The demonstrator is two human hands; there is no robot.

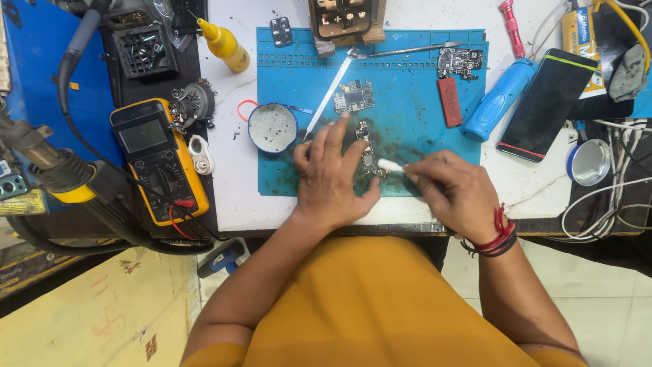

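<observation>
Left hand (331, 178) pins circuit board (367, 151); right hand (456, 190) pinches white swab (389, 165).

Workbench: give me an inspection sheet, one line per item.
Surface: blue mat on a white bench, dark smudges around the work.
Job's things: narrow circuit board on the mat; white swab touching its lower end.
Clutter: second board, third board, red block, round tin, yellow bottle, multimeter, phone, blue handle.
Hands: left hand presses fingers beside the board; right hand pinches the swab.
Cables: white cables at the right edge; meter leads.
Surroundings: tiled floor, yellow sheet below left.
</observation>
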